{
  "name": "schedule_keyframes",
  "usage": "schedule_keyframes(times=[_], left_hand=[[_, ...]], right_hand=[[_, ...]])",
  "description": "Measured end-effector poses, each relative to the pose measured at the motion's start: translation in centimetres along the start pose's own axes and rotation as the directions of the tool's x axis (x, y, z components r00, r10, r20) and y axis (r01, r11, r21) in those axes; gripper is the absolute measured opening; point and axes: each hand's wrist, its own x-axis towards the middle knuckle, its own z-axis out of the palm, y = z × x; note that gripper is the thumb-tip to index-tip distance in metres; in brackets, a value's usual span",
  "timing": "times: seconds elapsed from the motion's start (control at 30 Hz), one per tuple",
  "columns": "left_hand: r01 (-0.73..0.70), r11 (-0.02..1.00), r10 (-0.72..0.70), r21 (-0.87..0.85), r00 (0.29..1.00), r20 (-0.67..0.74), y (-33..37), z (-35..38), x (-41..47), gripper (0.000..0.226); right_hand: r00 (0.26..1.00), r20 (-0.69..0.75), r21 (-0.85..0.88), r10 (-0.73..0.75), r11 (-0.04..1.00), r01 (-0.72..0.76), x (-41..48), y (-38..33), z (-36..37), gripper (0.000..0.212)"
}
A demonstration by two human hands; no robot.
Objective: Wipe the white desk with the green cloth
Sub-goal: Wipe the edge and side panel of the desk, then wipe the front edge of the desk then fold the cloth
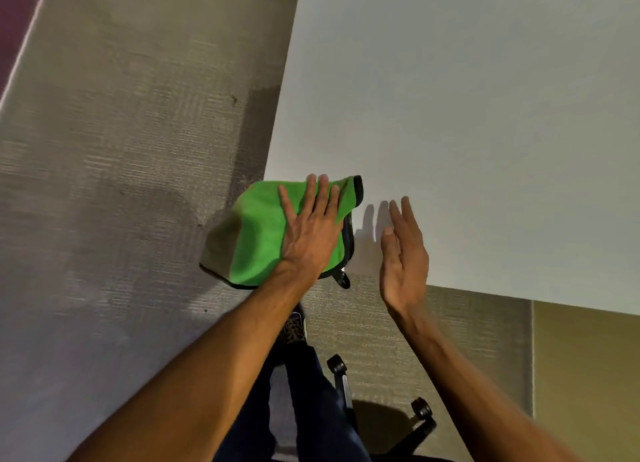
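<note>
The white desk (467, 115) fills the upper right of the head view. A green cloth (258, 240) with a dark border lies over the desk's near left corner and hangs past the edge. My left hand (311, 233) presses flat on the cloth, fingers spread and pointing away from me. My right hand (403, 253) hovers just to the right of the cloth, above the desk's front edge, fingers straight and apart, holding nothing. Its shadow falls on the desk surface beside the cloth.
Grey carpet (121, 184) covers the floor to the left and below the desk. A chair base with black casters (420, 409) stands on the floor near my legs (311, 392), below the desk's front edge.
</note>
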Motion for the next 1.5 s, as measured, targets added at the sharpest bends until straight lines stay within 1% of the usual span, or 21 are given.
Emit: schedule_keyframes(times=[0.17, 0.3, 0.33, 0.4, 0.47, 0.53, 0.57, 0.6, 0.63, 0.7, 0.73, 0.8, 0.87, 0.9, 1.07, 1.17, 1.23, 1.3, 1.4, 1.43, 1.5], left_hand=[[-0.118, 0.986, 0.126, -0.115, 0.990, 0.065, 3.3, -0.9, 2.1, 0.058], [-0.162, 0.902, 0.184, -0.400, 0.983, 0.017, 2.3, -2.5, 1.2, 0.061], [-0.119, 0.866, 0.126, -0.486, 0.992, -0.018, 1.5, -3.0, 0.3, 0.063], [0.038, 0.776, -0.125, -0.630, 0.988, -0.095, -0.1, -3.8, -2.3, 0.062], [0.173, 0.714, -0.426, -0.678, 0.876, -0.225, -1.2, -4.3, -5.3, 0.058], [0.290, 0.697, -0.594, -0.655, 0.745, -0.303, -1.8, -3.9, -7.8, 0.061], [0.363, 0.622, -0.680, -0.694, 0.690, -0.248, -2.2, -3.5, -8.7, 0.069], [0.444, 0.458, -0.779, -0.770, 0.617, -0.108, -2.4, -3.1, -9.3, 0.078], [0.519, 0.214, -0.852, -0.828, 0.514, 0.102, -2.4, -2.6, -9.8, 0.086], [0.600, -0.238, -0.797, -0.764, 0.329, 0.507, -2.1, -2.0, -10.4, 0.092], [0.596, -0.398, -0.705, -0.698, 0.288, 0.648, -1.9, -1.9, -10.5, 0.087], [0.472, -0.685, -0.449, -0.555, 0.327, 0.832, -1.6, -1.8, -10.3, 0.070], [0.369, -0.838, -0.242, -0.403, 0.411, 0.879, -1.4, -2.1, -10.3, 0.064], [0.349, -0.853, -0.227, -0.388, 0.421, 0.878, -1.4, -2.2, -10.4, 0.060], [0.309, -0.822, -0.374, -0.479, 0.342, 0.862, -2.1, -2.7, -11.6, 0.018], [0.282, -0.749, -0.499, -0.599, 0.354, 0.791, -3.1, -3.3, -12.2, 0.020], [0.273, -0.706, -0.559, -0.654, 0.352, 0.751, -4.0, -4.2, -12.4, 0.045], [0.308, -0.662, -0.569, -0.683, 0.386, 0.726, -4.7, -4.9, -12.3, 0.063], [0.377, -0.527, -0.609, -0.762, 0.458, 0.648, -5.3, -6.2, -12.2, 0.045], [0.371, -0.476, -0.626, -0.797, 0.493, 0.604, -5.7, -6.6, -12.1, 0.033], [0.346, -0.410, -0.654, -0.844, 0.533, 0.537, -6.4, -7.4, -12.1, 0.027]], right_hand=[[1.000, 0.018, -0.044, -0.003, 0.999, 0.004, -0.5, 0.3, -0.7, 0.046], [0.998, 0.041, -0.085, -0.052, 0.995, 0.056, -0.2, -0.3, 0.0, 0.046], [0.996, 0.048, -0.100, -0.069, 0.992, 0.073, 0.0, -0.6, 0.2, 0.046], [0.992, 0.063, -0.146, -0.111, 0.982, 0.119, 0.3, -1.3, 1.0, 0.046], [0.980, 0.097, -0.203, -0.176, 0.960, 0.193, 0.7, -2.4, 1.8, 0.046], [0.942, 0.184, -0.274, -0.282, 0.905, 0.325, 1.7, -3.4, 2.8, 0.051], [0.910, 0.261, -0.306, -0.323, 0.866, 0.396, 2.3, -3.9, 3.4, 0.057], [0.868, 0.363, -0.328, -0.339, 0.826, 0.459, 2.9, -4.4, 3.8, 0.064], [0.818, 0.476, -0.343, -0.324, 0.788, 0.511, 3.5, -4.8, 4.4, 0.070], [0.723, 0.651, -0.410, -0.233, 0.693, 0.593, 4.6, -5.3, 5.5, 0.078], [0.700, 0.688, -0.462, -0.194, 0.626, 0.628, 4.9, -5.5, 6.0, 0.079], [0.706, 0.689, -0.540, -0.162, 0.535, 0.650, 5.3, -5.7, 6.6, 0.082], [0.723, 0.677, -0.560, -0.139, 0.540, 0.628, 5.5, -6.1, 6.9, 0.087], [0.722, 0.682, -0.556, -0.114, 0.560, 0.614, 5.6, -6.4, 7.1, 0.088], [0.729, 0.684, -0.543, -0.028, 0.648, 0.534, 5.7, -8.4, 7.8, 0.082], [0.727, 0.687, -0.575, -0.025, 0.592, 0.564, 5.4, -8.9, 8.3, 0.082], [0.735, 0.678, -0.591, -0.018, 0.583, 0.558, 5.2, -9.0, 8.5, 0.085], [0.757, 0.653, -0.575, -0.016, 0.640, 0.509, 5.1, -9.2, 8.7, 0.083], [0.784, 0.618, -0.529, 0.062, 0.770, 0.357, 5.1, -9.6, 8.8, 0.082], [0.784, 0.613, -0.519, 0.097, 0.798, 0.307, 5.1, -9.8, 8.7, 0.076], [0.799, 0.586, -0.476, 0.136, 0.856, 0.203, 5.3, -10.1, 8.0, 0.043]])
